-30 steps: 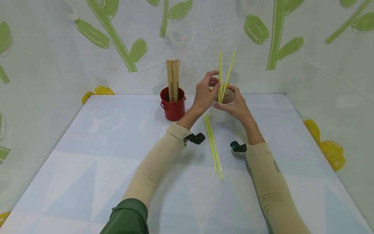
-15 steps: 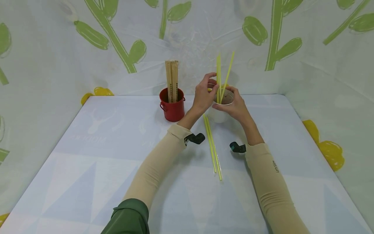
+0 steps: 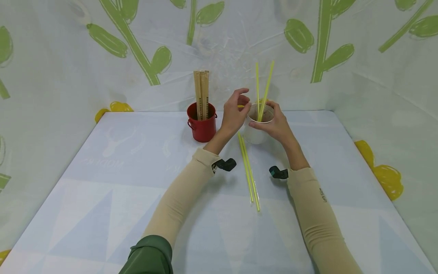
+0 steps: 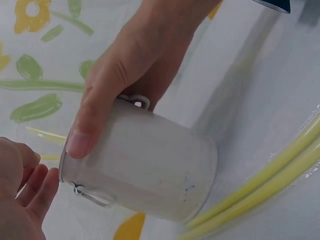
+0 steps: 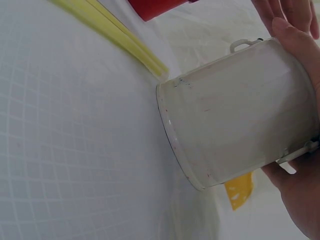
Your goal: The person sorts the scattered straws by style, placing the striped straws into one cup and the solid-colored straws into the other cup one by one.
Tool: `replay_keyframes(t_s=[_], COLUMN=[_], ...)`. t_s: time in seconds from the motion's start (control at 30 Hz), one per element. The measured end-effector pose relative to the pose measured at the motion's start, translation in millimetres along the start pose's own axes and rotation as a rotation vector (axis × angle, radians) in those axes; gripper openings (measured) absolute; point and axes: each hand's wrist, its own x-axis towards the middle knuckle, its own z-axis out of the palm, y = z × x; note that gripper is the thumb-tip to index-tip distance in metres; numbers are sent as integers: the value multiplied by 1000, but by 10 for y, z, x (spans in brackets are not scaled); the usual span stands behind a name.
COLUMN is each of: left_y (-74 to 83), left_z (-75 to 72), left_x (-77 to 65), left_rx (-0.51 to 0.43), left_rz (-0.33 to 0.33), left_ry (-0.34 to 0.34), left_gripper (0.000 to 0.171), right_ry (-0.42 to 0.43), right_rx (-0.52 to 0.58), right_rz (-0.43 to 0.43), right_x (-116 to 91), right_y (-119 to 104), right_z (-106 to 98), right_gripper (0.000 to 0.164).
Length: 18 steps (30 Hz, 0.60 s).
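Observation:
My right hand point(image 3: 278, 123) grips the white bucket point(image 4: 155, 160) near its rim, thumb on the near side and fingers round the far side. Yellow straws point(image 3: 266, 91) stand in the bucket, leaning apart at the top and rising well above the rim. Just left of the rim is my left hand point(image 3: 235, 112), its fingers loosely bent and holding nothing. In the left wrist view its fingertips point(image 4: 45, 187) are right by the rim. More yellow straws point(image 3: 248, 167) in clear wrappers lie on the table in front of the bucket.
A red bucket point(image 3: 204, 131) with several paper-wrapped chopsticks point(image 3: 202, 95) stands to the left of the white bucket. The pale patterned table point(image 3: 102, 213) reaches back to a leaf-printed sheet point(image 3: 232, 49).
My left hand has let go of the straw it held upright and drawn back left and slightly down. The right hand keeps its hold on the white bucket.

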Motion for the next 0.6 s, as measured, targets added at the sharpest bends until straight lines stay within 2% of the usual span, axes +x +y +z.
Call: replay_keyframes(t_s=[0.23, 0.5, 0.6], left_y=[2, -38, -34], left_z=[-34, -89, -130], left_x=[-72, -165, -212], left_rx=[-13, -46, -65], left_rz=[1, 11, 12], left_ry=[16, 50, 69], left_gripper=[36, 34, 34], right_ry=[5, 2, 3], right_rx=[4, -8, -17], right_rz=[-11, -80, -82], right_x=[3, 20, 28], right_y=[10, 36, 42], right_z=[1, 10, 12], right_gripper=[103, 86, 90])
